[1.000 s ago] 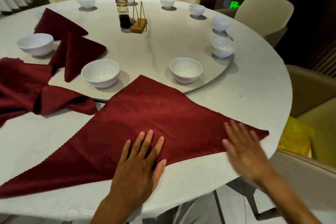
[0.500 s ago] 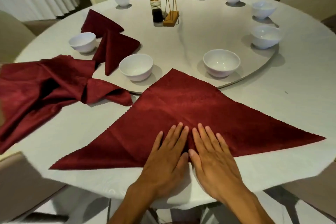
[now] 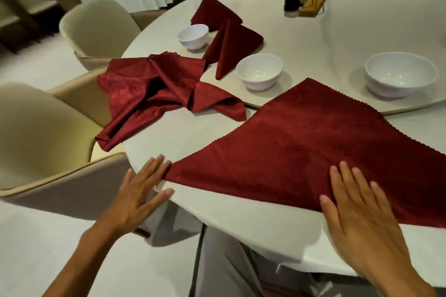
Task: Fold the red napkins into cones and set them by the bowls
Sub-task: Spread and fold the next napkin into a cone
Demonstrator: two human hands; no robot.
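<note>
Round white table (image 3: 313, 38) with a red napkin (image 3: 301, 149) spread flat as a triangle at the near edge. Left hand (image 3: 137, 190) is open, fingers (image 3: 156, 164) touching the napkin's left tip; right hand (image 3: 362, 219) lies flat on its bottom edge.

Flat napkin (image 3: 311, 149) lying on table (image 3: 253, 214) near edge, tip reaching between two bowls (image 3: 259, 70) (image 3: 400, 76) behind it. Crumpled napkins (image 3: 154, 94) sitting left; two cones (image 3: 229, 43) behind those.
</note>
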